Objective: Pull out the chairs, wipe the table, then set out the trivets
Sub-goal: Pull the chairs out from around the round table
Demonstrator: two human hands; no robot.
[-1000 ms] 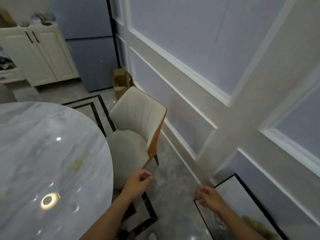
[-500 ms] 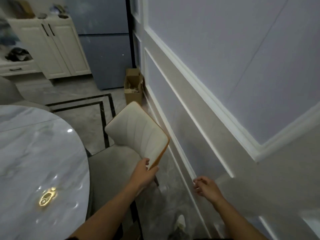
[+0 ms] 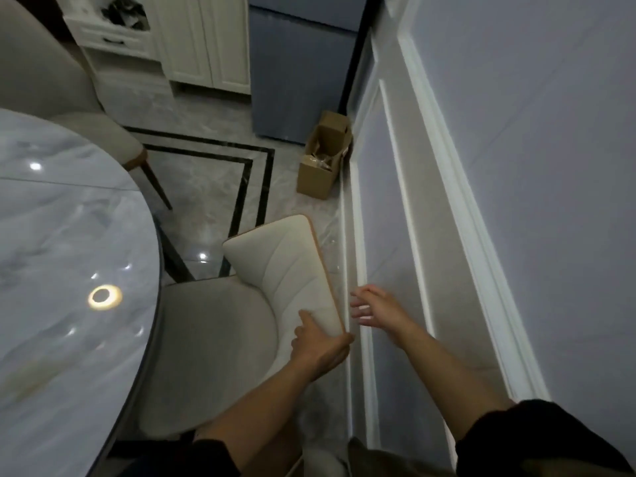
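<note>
A cream upholstered chair (image 3: 213, 339) with an orange-edged backrest stands between the round marble table (image 3: 65, 270) and the panelled wall. My left hand (image 3: 318, 346) grips the near corner of its backrest, thumb on the cushioned front and fingers behind the edge. My right hand (image 3: 373, 309) hovers just right of the backrest, fingers loosely spread, holding nothing. A second cream chair (image 3: 51, 84) sits at the table's far side. No trivets or cloth are in view.
The panelled wall (image 3: 447, 201) runs close along the right, leaving a narrow strip of floor beside the chair. An open cardboard box (image 3: 323, 160) stands against it by a blue-grey fridge (image 3: 299, 70). White cabinets (image 3: 206, 39) line the back.
My left hand reached the chair's backrest and took hold of its corner. I stepped closer, so the chair now lies right below me. My right hand rose toward the backrest.
</note>
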